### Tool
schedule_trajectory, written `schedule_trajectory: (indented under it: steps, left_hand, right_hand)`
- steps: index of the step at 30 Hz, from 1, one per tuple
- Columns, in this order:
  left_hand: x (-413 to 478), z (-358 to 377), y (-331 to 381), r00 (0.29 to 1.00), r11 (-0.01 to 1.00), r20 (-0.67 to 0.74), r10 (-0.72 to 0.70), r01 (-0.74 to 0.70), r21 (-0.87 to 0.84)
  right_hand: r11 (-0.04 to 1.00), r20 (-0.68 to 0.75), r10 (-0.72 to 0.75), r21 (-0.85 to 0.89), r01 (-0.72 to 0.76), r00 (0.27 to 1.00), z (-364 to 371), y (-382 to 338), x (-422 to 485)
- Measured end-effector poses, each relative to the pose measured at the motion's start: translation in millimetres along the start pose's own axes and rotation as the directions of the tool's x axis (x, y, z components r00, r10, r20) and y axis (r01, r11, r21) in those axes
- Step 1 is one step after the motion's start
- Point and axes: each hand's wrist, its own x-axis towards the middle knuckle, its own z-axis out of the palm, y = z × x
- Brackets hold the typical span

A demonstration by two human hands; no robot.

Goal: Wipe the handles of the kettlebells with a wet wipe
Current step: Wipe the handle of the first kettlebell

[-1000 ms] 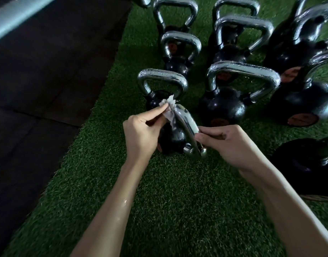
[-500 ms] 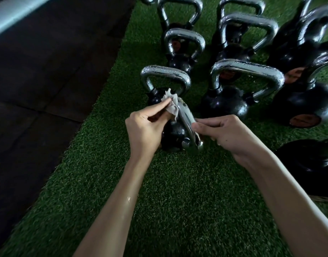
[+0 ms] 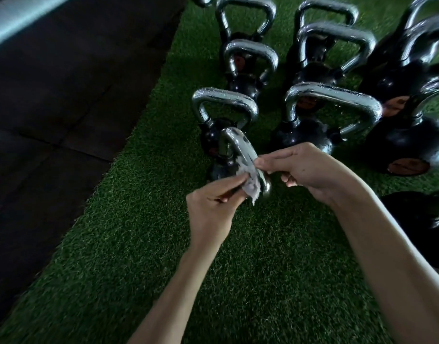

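A small black kettlebell stands on the green turf with its chrome handle (image 3: 239,145) turned edge-on towards me. My left hand (image 3: 213,204) pinches a white wet wipe (image 3: 250,182) against the near lower end of that handle. From the right, my right hand (image 3: 305,167) has its fingertips pinched on the same handle, just above the wipe. The kettlebell's black body (image 3: 220,170) is partly hidden behind the handle and my left hand.
Several more black kettlebells with chrome handles stand in rows behind, the nearest (image 3: 224,103) right behind the one I hold and a bigger one (image 3: 332,100) to its right. Another dark weight (image 3: 419,214) lies at the right edge. Black rubber flooring (image 3: 64,95) borders the turf (image 3: 238,281) on the left.
My left hand slid the wipe from the top of the handle down to its near lower end. My right hand stayed on the handle. The view shifted slightly.
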Motion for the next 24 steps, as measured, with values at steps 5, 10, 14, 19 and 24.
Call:
schedule_trajectory:
  steps: [5, 10, 14, 19, 24]
  left_hand:
    - [-14.1, 8.1, -1.3, 0.981, 0.982, -0.047, 0.187, -0.185, 0.038]
    - [-20.9, 9.2, -17.3, 0.948, 0.942, -0.073, 0.311, -0.297, 0.154]
    - [-26.0, 6.6, -42.4, 0.962, 0.943, -0.085, 0.261, -0.236, 0.234]
    - [-20.9, -12.7, -37.4, 0.962, 0.952, -0.109, 0.251, -0.225, 0.208]
    - [2.6, -46.9, 1.4, 0.979, 0.999, -0.198, -0.038, 0.033, -0.032]
  right_hand:
    - [1.0, 0.013, -0.022, -0.02, 0.023, 1.0, 1.7, -1.5, 0.6]
    - [0.999, 0.018, -0.048, -0.02, 0.048, 0.999, 4.8, -3.3, 1.9]
    - [0.998, -0.001, -0.059, -0.01, 0.059, 0.998, 7.9, -6.0, 3.1]
    - [0.995, -0.012, -0.1, -0.005, 0.1, 0.995, 20.2, -10.9, 4.9]
    - [0.959, -0.155, -0.283, -0.03, 0.282, 0.947, 35.8, -7.6, 10.2]
